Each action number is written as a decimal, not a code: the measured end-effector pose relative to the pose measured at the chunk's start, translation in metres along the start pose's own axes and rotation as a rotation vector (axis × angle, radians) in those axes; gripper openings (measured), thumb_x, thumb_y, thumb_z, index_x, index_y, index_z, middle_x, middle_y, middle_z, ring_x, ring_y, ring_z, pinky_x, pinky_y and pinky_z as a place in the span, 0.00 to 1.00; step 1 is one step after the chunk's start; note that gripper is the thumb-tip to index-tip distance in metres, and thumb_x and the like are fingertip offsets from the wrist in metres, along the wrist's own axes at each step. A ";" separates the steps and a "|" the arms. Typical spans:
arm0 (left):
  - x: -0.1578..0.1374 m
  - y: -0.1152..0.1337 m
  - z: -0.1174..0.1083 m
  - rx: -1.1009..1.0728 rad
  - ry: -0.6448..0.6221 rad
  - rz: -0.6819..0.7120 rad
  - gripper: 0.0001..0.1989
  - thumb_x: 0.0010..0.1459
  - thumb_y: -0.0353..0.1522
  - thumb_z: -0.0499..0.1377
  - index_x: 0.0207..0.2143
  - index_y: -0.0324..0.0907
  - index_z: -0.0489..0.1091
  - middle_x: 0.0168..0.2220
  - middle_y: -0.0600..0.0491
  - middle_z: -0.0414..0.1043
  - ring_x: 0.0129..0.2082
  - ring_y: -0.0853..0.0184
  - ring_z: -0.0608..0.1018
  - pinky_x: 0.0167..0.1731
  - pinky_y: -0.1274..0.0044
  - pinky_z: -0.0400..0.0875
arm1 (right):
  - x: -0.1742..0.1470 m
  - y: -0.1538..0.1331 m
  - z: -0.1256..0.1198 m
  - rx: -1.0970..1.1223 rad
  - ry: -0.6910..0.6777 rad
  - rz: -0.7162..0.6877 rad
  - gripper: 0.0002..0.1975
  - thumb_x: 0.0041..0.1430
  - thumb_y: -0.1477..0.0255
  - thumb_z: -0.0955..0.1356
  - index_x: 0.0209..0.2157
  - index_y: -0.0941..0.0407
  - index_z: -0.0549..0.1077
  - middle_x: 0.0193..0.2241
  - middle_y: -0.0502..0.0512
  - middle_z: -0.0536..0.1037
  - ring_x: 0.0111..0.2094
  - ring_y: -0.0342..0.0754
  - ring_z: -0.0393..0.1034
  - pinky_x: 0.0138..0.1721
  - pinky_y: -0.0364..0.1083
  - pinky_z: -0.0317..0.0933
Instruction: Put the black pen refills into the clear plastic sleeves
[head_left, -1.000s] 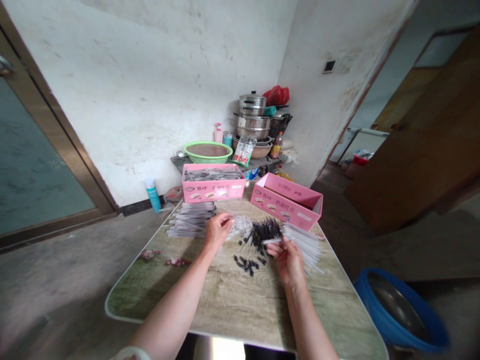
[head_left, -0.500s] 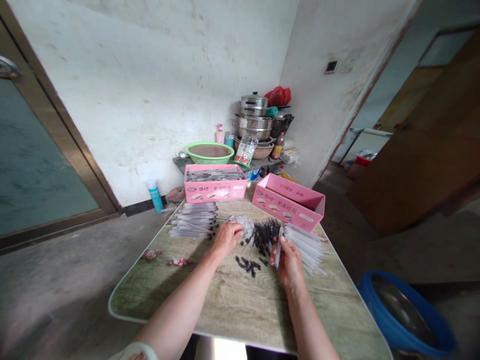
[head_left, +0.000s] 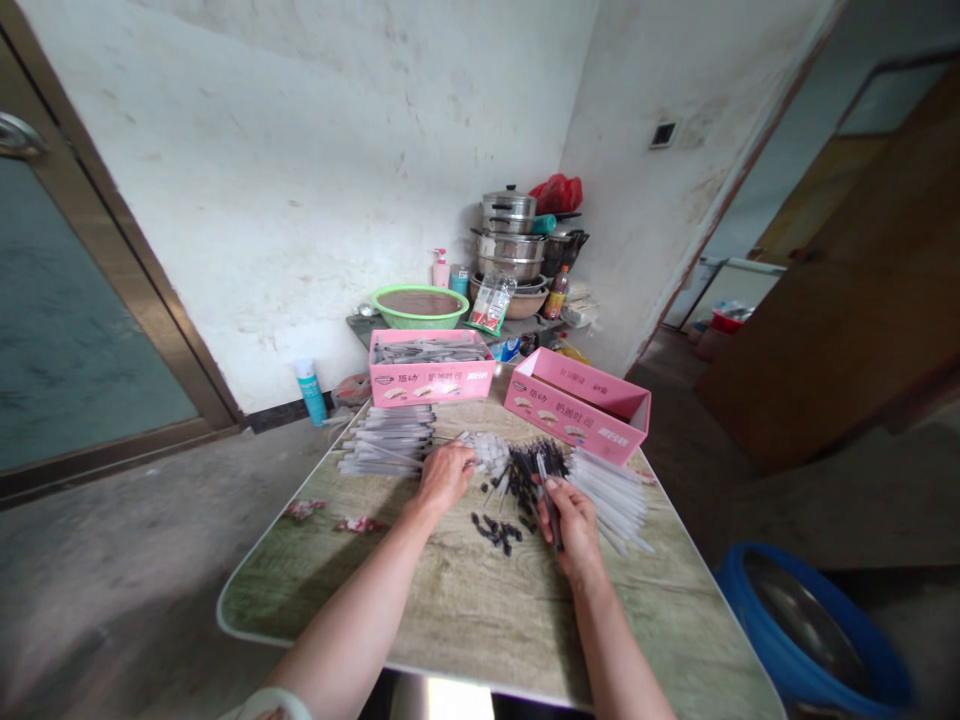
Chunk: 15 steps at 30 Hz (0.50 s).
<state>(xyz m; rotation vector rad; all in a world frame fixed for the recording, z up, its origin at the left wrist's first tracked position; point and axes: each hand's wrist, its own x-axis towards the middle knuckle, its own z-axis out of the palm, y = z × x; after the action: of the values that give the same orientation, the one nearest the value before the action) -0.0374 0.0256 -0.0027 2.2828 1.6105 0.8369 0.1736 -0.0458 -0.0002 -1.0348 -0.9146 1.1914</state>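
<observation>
My right hand (head_left: 576, 522) is closed round a slim pen barrel (head_left: 548, 490), tilted, pale at its upper end and dark lower down. My left hand (head_left: 446, 477) has its fingers pinched together beside a heap of small white plastic pieces (head_left: 491, 452); whatever is between the fingertips is too small to make out. Between the hands lie thin black-tipped pen parts (head_left: 523, 478). Nearer to me are loose short black pieces (head_left: 496, 534). Clear pen barrels (head_left: 611, 497) lie in a pile right of my right hand, and a row of capped pens (head_left: 386, 441) lies left of my left hand.
A pink box (head_left: 433, 382) full of pens stands at the table's back left; another pink box (head_left: 574, 410) stands at the back right. Behind are a green basin (head_left: 420, 318) and stacked pots (head_left: 510, 245). A blue tub (head_left: 874, 690) stands on the floor at right.
My right hand has shifted slightly left, and the pen barrel in it now leans the other way and looks darker at its lower end. My left hand has moved slightly left, still pinched.
</observation>
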 end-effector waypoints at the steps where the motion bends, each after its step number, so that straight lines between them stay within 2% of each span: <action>1: 0.000 0.000 0.000 0.011 -0.009 0.005 0.06 0.54 0.29 0.63 0.34 0.44 0.79 0.37 0.49 0.77 0.38 0.61 0.77 0.38 0.75 0.65 | 0.000 0.000 0.001 -0.009 -0.003 -0.001 0.19 0.54 0.57 0.71 0.37 0.60 0.76 0.11 0.43 0.65 0.09 0.36 0.51 0.11 0.36 0.42; 10: -0.001 0.007 0.011 -0.057 0.012 0.036 0.04 0.50 0.33 0.66 0.31 0.45 0.77 0.36 0.47 0.75 0.39 0.58 0.76 0.42 0.71 0.67 | -0.002 -0.001 0.004 -0.075 -0.028 0.000 0.20 0.53 0.57 0.71 0.38 0.61 0.77 0.11 0.43 0.65 0.09 0.36 0.51 0.11 0.36 0.41; 15: -0.002 0.018 0.019 0.014 -0.007 0.081 0.07 0.52 0.28 0.62 0.35 0.44 0.75 0.37 0.46 0.75 0.41 0.57 0.75 0.44 0.70 0.67 | -0.001 0.002 0.004 -0.092 -0.055 0.004 0.20 0.54 0.57 0.70 0.38 0.61 0.76 0.11 0.43 0.66 0.09 0.35 0.51 0.12 0.36 0.41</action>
<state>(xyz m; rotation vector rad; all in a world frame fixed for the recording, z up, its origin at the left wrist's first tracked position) -0.0134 0.0194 -0.0099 2.3721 1.5343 0.8381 0.1687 -0.0464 -0.0007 -1.0822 -1.0188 1.1954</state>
